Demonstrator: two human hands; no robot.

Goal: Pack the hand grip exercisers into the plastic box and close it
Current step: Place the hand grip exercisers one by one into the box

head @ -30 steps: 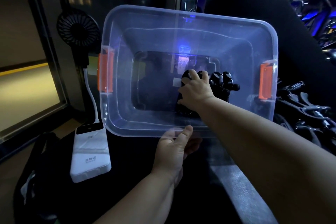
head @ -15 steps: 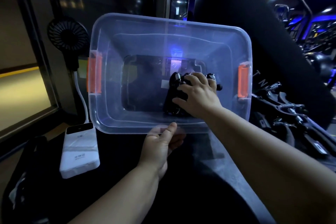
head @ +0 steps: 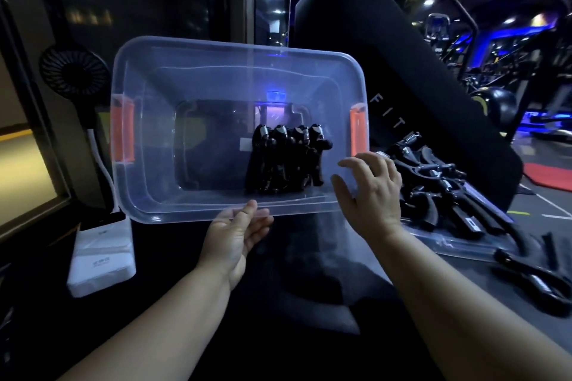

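A clear plastic box [head: 148, 195] with orange side latches [head: 123, 133] stands open in front of me. Several black hand grip exercisers [head: 286, 159] stand packed side by side in its right half. My left hand [head: 236, 233] grips the box's near rim, thumb on top. My right hand [head: 370, 190] hovers empty with fingers spread over the box's right near corner. More black exercisers [head: 442, 182] lie in a heap to the right on a clear lid [head: 464, 246].
A white power bank [head: 100, 255] lies at the left, cabled to a small black fan [head: 74, 74]. One loose black exerciser [head: 535, 278] lies at far right. A black padded gym machine [head: 387, 71] rises behind the box.
My right hand let go of the exercisers inside the box and drew back out to the right near corner. The view shifted, showing more of the pile at right.
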